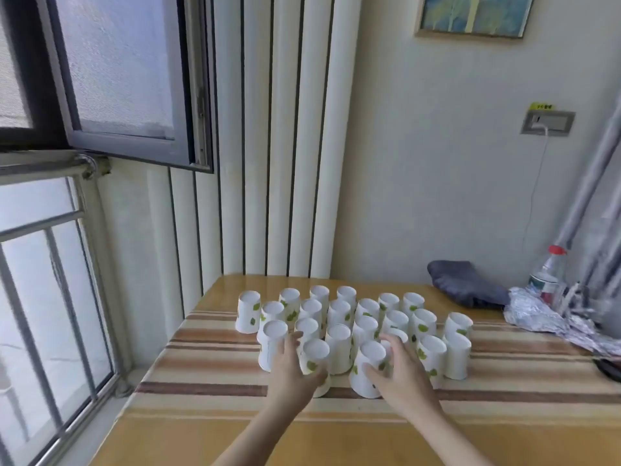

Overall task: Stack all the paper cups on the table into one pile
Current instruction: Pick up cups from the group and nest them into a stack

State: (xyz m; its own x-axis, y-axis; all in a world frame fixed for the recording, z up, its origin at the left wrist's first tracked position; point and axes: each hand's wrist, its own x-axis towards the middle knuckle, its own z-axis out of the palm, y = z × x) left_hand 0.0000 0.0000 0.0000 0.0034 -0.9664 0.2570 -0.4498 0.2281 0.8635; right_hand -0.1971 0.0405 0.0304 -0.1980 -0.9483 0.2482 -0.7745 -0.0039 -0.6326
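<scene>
Your left hand [289,363] is curling around one upside-down paper cup [314,359] and your right hand [400,366] is gripping another cup [368,369], both at lower centre of the frame. The remaining cups [339,312] are standing upright just beyond them on the table [208,381].

Home room, framed painting [472,15], barred window [50,264], striped tablecloth [215,338]

White paper cups with green leaf prints [339,317] are clustered upside down at frame centre on a striped cloth [201,361] laid over a wooden table [188,438]. A folded grey cloth [467,284], crumpled foil [537,317] and a red-capped plastic bottle [547,274] are set at right.
</scene>
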